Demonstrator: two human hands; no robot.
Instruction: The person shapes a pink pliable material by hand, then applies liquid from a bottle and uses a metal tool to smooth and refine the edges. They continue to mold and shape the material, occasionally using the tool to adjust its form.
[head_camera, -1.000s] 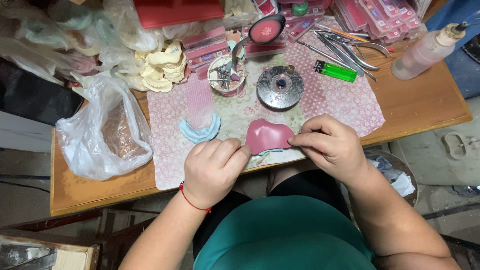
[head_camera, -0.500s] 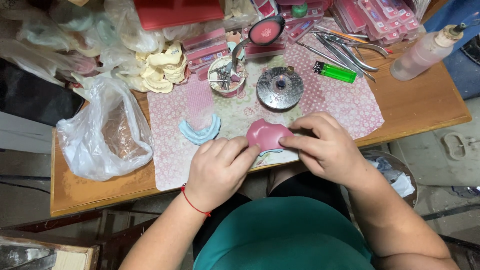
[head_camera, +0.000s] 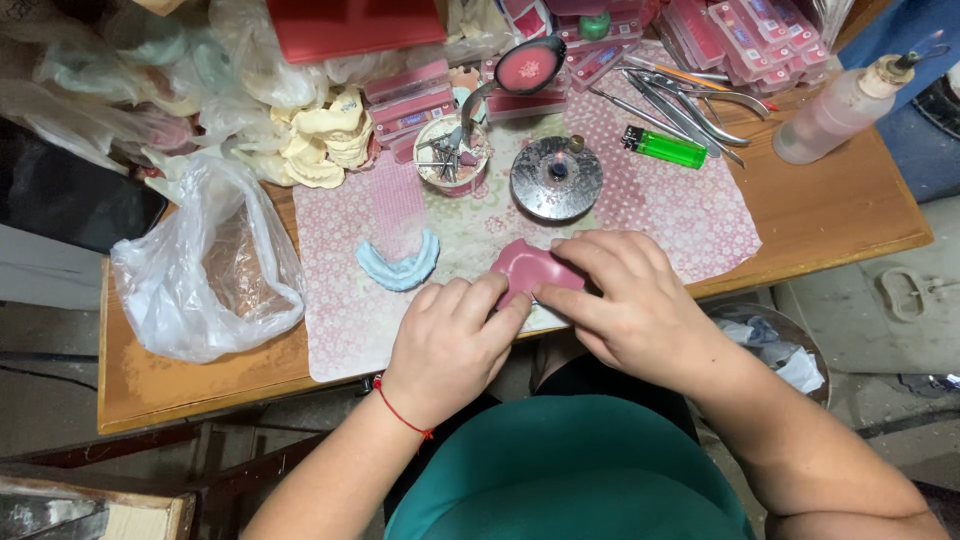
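Both hands press on a soft pink wax piece (head_camera: 528, 265) lying on the patterned mat (head_camera: 690, 215). My left hand (head_camera: 450, 345), with a red thread on its wrist, pinches the piece's near left edge. My right hand (head_camera: 625, 300) covers its right side, fingers laid over it. A light blue arch-shaped dental cast (head_camera: 398, 265) rests on the mat just left of the hands.
A round metal burner (head_camera: 556, 178), a small cup of tools (head_camera: 450, 155), a green lighter (head_camera: 665, 148), metal pliers and tweezers (head_camera: 680, 100), a plastic bottle (head_camera: 845, 100), yellow plaster casts (head_camera: 320, 140), pink wax boxes and a clear plastic bag (head_camera: 215, 270) crowd the wooden table (head_camera: 830, 215).
The pink wax piece and both hands have drifted slightly left and up on the mat. My right fingers have closed further over the piece's top.
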